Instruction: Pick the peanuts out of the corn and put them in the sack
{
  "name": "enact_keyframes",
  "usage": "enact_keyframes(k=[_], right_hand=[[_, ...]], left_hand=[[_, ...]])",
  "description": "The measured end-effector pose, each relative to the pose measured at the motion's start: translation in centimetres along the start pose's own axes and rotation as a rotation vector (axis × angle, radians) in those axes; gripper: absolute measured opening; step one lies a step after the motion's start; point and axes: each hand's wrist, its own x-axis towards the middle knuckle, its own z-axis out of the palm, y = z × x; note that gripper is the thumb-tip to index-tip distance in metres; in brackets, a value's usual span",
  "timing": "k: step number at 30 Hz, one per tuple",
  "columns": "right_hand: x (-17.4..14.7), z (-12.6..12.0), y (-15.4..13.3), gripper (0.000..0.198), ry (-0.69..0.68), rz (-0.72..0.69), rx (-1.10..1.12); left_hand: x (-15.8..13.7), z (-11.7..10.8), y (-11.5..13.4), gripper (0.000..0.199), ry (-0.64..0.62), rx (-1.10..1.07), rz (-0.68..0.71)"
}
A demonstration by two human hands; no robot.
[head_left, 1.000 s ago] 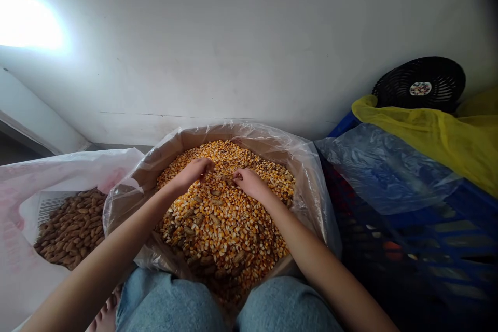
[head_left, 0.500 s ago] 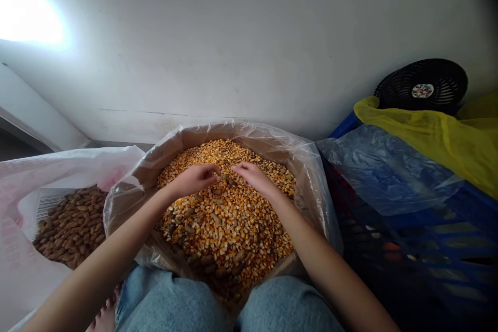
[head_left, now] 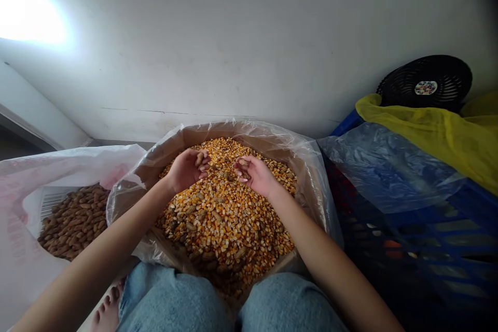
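Yellow-orange corn kernels [head_left: 237, 233] nearest. Above them: left hand [head_left: 185, 171], grip clamped on tan unshelled peanut [head_left: 199, 158]; right hand [head_left: 259, 175], grip clamped on second tan peanut [head_left: 243, 162]. Advise light pinch, shedding kernels. Beyond: clear plastic bag [head_left: 311, 158] rim.

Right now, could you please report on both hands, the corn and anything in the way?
Left hand holding a peanut. Right hand holding another peanut. Corn below, more peanuts mixed in. Nothing seen between the hands.
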Motion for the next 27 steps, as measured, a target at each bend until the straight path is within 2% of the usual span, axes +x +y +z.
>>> enact_keyframes(k=[2, 4, 7, 10, 11, 13, 15, 18, 20, 22, 24, 27], right_hand=[[0.0, 0.0, 0.0, 0.017, 0.042, -0.016, 0.027], [-0.1, 0.0, 0.2, 0.024, 0.103, -0.063, -0.149], [0.0, 0.0, 0.7, 0.026, 0.176, -0.171, -0.656], [0.3, -0.2, 1.6, 0.021, 0.185, -0.173, -1.070], [0.4, -0.2, 1.8, 0.020, 0.179, -0.154, -1.130], [0.5, -0.2, 1.9, 0.018, 0.173, -0.136, -1.125], [0.4, -0.1, 1.5, 0.021, 0.152, -0.135, -0.954], [0.0, 0.2, 0.5, 0.024, 0.059, -0.159, -0.448], [-0.1, 0.4, -0.1, 0.021, -0.001, -0.188, -0.136], [-0.1, 0.4, -0.3, 0.019, -0.013, -0.207, 0.025], [0.1, 0.3, -0.1, 0.022, 0.022, -0.211, 0.012], [0.4, 0.1, 0.8, 0.025, 0.112, -0.232, -0.342]], left_hand=[[0.3, -0.5, -0.1, 0.018, 0.049, -0.085, -0.016], [0.8, -1.0, -0.6, 0.026, 0.134, 0.064, -0.008], [1.7, -1.0, -1.7, 0.029, 0.268, 0.674, 0.100], [2.3, -0.6, -2.6, 0.024, 0.298, 1.340, 0.186], [2.4, -0.4, -2.8, 0.025, 0.282, 1.487, 0.178], [2.6, -0.1, -3.1, 0.026, 0.255, 1.647, 0.139], [2.8, -0.1, -3.1, 0.025, 0.258, 1.664, 0.119], [2.9, -0.3, -2.9, 0.020, 0.305, 1.425, 0.126], [2.9, -0.5, -2.5, 0.022, 0.300, 1.045, 0.097], [2.8, -0.8, -2.0, 0.025, 0.252, 0.546, 0.060], [2.7, -1.1, -1.4, 0.022, 0.185, 0.081, 0.027], [2.3, -1.4, -0.8, 0.015, 0.102, -0.330, -0.034]])
